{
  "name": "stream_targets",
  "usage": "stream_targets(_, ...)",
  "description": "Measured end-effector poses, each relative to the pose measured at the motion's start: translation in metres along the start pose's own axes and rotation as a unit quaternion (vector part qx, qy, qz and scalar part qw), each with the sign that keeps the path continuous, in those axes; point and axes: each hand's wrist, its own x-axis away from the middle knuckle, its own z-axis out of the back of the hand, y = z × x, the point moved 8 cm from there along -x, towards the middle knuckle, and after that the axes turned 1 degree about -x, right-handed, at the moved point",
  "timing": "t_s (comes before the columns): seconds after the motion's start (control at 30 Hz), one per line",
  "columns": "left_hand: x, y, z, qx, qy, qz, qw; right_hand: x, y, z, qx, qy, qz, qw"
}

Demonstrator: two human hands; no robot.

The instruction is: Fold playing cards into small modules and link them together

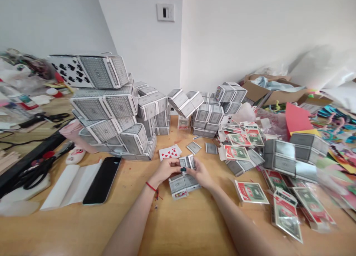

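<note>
My left hand [166, 170] and my right hand [200, 173] meet at the middle of the wooden table [180, 226], both pinching a small folded piece of grey-backed playing cards [187, 162]. A red string circles my left wrist. Just below the hands lies a cube made of folded cards [182, 184]. A face-up card with red hearts [170, 152] lies just beyond my left hand. Behind it rises a large stack of card cubes [111, 107].
A black phone [102, 180] and white folded paper [69, 184] lie at the left, scissors [33, 172] further left. More card cubes [294, 154] and several red-green card boxes [251, 192] spread at the right. Coloured paper and a cardboard box [274, 92] fill the far right.
</note>
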Motion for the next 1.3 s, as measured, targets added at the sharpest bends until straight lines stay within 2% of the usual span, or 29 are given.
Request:
stream_targets(0.13, 0.0, -0.003, 0.006, 0.004, 0.028, -0.006, 1.0, 0.001, -0.001, -0.001, 0.029, -0.024, 0.001, 0.999)
stream_targets(0.23, -0.002, -0.003, 0.009, 0.003, 0.042, -0.013, 0.999, 0.002, -0.002, -0.003, -0.001, -0.066, -0.002, 0.998)
stream_targets(0.37, -0.003, -0.005, 0.014, -0.025, 0.087, -0.023, 0.996, 0.0, 0.005, 0.0, -0.021, -0.074, -0.024, 0.997)
stream_targets(0.5, -0.003, -0.01, 0.019, -0.061, 0.136, -0.024, 0.988, -0.003, 0.007, -0.002, 0.023, -0.069, -0.001, 0.997)
stream_targets(0.6, -0.002, -0.012, 0.02, -0.045, 0.153, -0.022, 0.987, -0.003, 0.005, -0.003, 0.055, -0.059, 0.007, 0.997)
stream_targets(0.73, 0.002, -0.012, 0.018, -0.003, 0.126, 0.009, 0.992, 0.0, 0.004, -0.007, 0.027, -0.089, -0.015, 0.996)
stream_targets(0.87, 0.009, -0.006, 0.006, -0.056, 0.018, 0.052, 0.997, 0.004, 0.002, -0.011, 0.045, -0.112, -0.021, 0.993)
stream_targets(1.0, 0.016, 0.001, -0.005, -0.087, -0.052, 0.043, 0.994, 0.005, -0.001, -0.015, 0.078, -0.12, -0.005, 0.99)
stream_targets(1.07, 0.016, 0.001, -0.008, -0.102, -0.056, 0.032, 0.993, 0.005, -0.003, -0.016, 0.081, -0.124, -0.004, 0.989)
stream_targets(1.2, 0.013, 0.002, -0.002, -0.136, -0.014, 0.006, 0.991, 0.005, 0.0, -0.014, 0.068, -0.122, -0.023, 0.99)
stream_targets(1.3, 0.013, 0.002, 0.003, -0.103, -0.002, 0.022, 0.994, 0.003, 0.009, -0.008, 0.021, -0.109, -0.055, 0.992)
